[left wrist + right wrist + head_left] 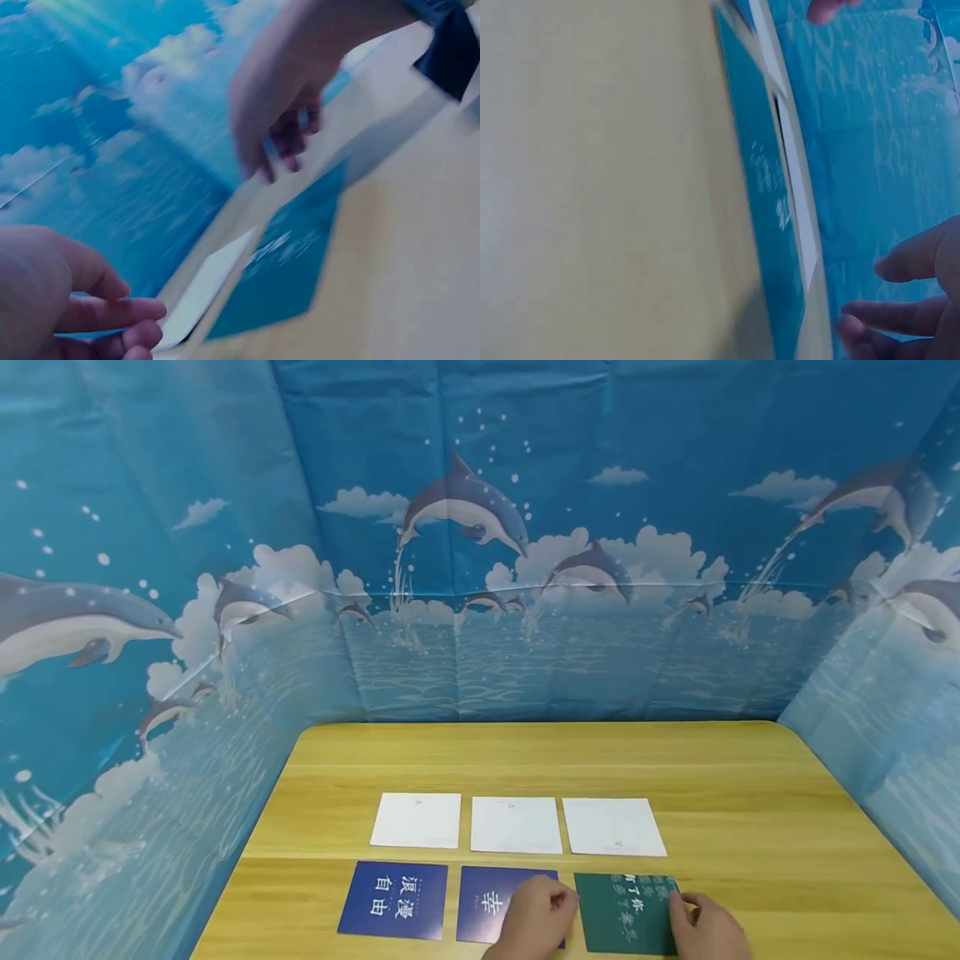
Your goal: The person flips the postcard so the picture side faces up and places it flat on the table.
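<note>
Since the white cards (516, 824) and blue cards (393, 900) are already laid out in rows, it looks like the green card (622, 917) is just being settled into place. It's set flat on the yellow table (765, 827), right end of the near row, beside the middle blue card (474, 906). Nothing's gripped, btw: the right hand (708, 929) is held over its right edge, thumb and fingers loosely apart, and the left hand (536, 912) is held over the blue one's right side, fingers slackly bent. If any lining up is needed, probably only a light fingertip nudge is called for, no pinching.
</note>
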Tool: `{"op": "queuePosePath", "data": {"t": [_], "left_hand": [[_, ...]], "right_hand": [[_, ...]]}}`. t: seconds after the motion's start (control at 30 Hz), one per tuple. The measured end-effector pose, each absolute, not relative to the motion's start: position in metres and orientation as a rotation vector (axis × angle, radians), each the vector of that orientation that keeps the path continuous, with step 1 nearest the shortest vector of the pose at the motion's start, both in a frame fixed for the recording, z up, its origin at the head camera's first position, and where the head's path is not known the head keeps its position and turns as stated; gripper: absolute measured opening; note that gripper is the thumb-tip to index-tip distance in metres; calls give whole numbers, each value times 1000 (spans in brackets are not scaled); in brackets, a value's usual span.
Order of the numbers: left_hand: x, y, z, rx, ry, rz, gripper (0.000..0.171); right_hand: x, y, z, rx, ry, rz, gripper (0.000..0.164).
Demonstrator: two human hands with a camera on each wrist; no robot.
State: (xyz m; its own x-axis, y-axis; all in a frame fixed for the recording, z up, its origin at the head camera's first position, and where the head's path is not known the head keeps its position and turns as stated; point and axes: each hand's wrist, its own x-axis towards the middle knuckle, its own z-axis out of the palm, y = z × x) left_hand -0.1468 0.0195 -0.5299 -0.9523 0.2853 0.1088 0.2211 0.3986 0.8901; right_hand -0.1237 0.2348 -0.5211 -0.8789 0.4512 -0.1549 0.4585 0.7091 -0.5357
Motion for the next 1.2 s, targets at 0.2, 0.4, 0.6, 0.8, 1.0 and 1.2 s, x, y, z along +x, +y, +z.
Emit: {"op": "queuePosePath", "data": {"t": [0.2,0.4,0.6,0.8,1.0,1.2], "left_hand": [[-159,-29,-524,408,2669,1744,16],[-173,-69,-520,218,2765,1736,13],[-194,-114,-514,23,2857,1710,16],[-212,-158,-503,-225,2882,1767,23],[-222,-185,-506,-370,2877,1778,28],[-231,-203,-512,-429,2878,1654,34]], "right_hand": [[-133,216,-514,687,2866,-1048,46],[-143,192,-511,484,2858,-1166,46],[-161,157,-505,407,2919,-1297,34],[-182,126,-500,295,2931,-1521,32],[-199,94,-498,205,2840,-1742,27],[-213,59,-503,60,2620,-1881,25]]}}
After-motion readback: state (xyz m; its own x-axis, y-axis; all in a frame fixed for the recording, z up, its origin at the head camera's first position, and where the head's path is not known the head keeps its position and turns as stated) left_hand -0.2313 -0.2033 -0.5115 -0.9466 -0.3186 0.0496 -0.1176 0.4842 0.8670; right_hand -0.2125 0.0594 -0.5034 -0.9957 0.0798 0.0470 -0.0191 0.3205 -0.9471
